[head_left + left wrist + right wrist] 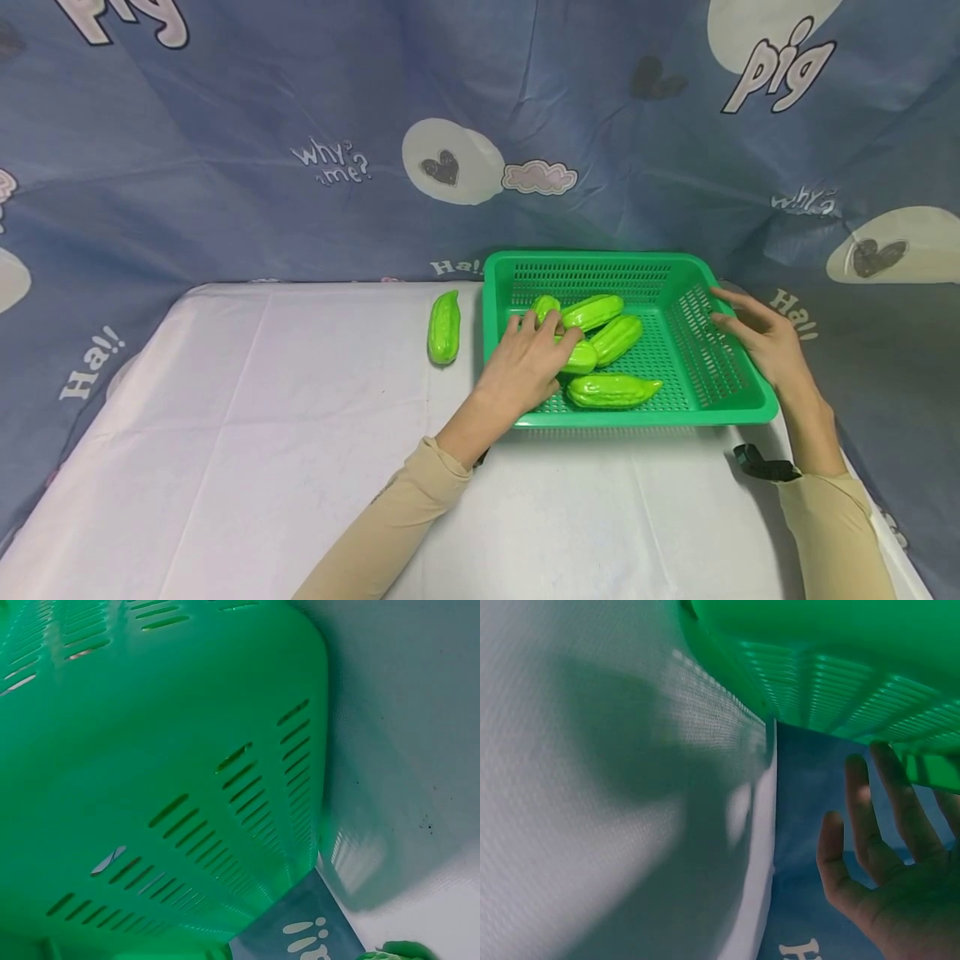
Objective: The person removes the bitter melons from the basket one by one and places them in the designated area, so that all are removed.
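My left hand [528,358] reaches over the left wall into a green plastic basket [645,418], its fingers curled round a bright green bitter melon [582,357]. That melon's left part is hidden under the hand. Several more glossy bitter melons lie about it, one along the front [611,391] and another further back [594,312]. At the basket's right rim is my right hand [765,342], with loosely extended fingers touching the side. In the right wrist view, the fingers [862,817] are spread beside the slotted basket wall [840,682]. The left wrist view hides the left hand.
One bitter melon [444,329] lies on the white tablecloth [300,400], left of the basket. Behind the table hangs a blue printed cloth [337,100]. The basket stands near the table's back right edge.
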`<state>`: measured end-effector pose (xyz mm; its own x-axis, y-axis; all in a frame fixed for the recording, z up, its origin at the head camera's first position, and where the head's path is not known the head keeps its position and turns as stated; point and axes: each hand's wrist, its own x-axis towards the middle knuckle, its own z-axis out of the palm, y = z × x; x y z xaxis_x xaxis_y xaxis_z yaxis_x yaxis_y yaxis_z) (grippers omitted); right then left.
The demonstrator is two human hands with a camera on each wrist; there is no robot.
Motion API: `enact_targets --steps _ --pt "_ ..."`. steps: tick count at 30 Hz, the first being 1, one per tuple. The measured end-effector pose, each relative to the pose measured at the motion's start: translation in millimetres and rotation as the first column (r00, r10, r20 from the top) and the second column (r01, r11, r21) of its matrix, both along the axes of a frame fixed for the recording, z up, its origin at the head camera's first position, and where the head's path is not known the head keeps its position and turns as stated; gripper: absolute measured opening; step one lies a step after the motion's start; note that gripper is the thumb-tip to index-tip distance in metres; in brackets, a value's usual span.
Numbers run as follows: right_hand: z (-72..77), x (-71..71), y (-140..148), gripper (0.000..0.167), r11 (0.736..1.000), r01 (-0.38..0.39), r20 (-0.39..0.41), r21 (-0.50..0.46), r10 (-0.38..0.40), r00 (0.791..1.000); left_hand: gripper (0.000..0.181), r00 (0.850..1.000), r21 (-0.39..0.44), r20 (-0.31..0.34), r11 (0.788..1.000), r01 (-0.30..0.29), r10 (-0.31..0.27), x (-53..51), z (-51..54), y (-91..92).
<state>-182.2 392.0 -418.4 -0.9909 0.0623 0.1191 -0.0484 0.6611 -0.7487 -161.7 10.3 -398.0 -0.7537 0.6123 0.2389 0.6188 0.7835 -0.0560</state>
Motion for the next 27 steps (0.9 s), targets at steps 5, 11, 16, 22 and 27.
enact_targets --steps 5,11,16,22,27 --pt "0.7 0.8 -1 0.053 1.000 0.003 0.007 -0.006 -0.003 1.000 0.065 1.000 0.024 -0.009 1.000 0.001 -0.001 -0.7 -0.7 -0.1" --pt "1.7 0.3 -2 0.053 1.000 0.005 0.014 -0.006 -0.005 1.000 0.062 1.000 0.033 -0.001 0.999 -0.003 0.003 -1.9 -0.2 0.1" --pt "-0.4 -1.7 0 0.052 1.000 0.001 0.000 -0.012 -0.001 1.000 0.060 1.000 0.028 -0.023 1.000 -0.006 0.007 -1.8 0.6 -1.3" --pt "-0.9 -1.8 -1 0.052 1.000 0.004 -0.007 -0.012 -0.004 1.000 0.060 0.998 0.060 -0.068 0.998 0.000 0.005 -0.8 2.6 -5.8" --pt "0.0 -0.4 -2 0.052 1.000 0.001 -0.012 -0.013 -0.002 1.000 0.060 0.998 0.102 -0.066 0.995 -0.004 0.011 0.3 8.2 -12.9"
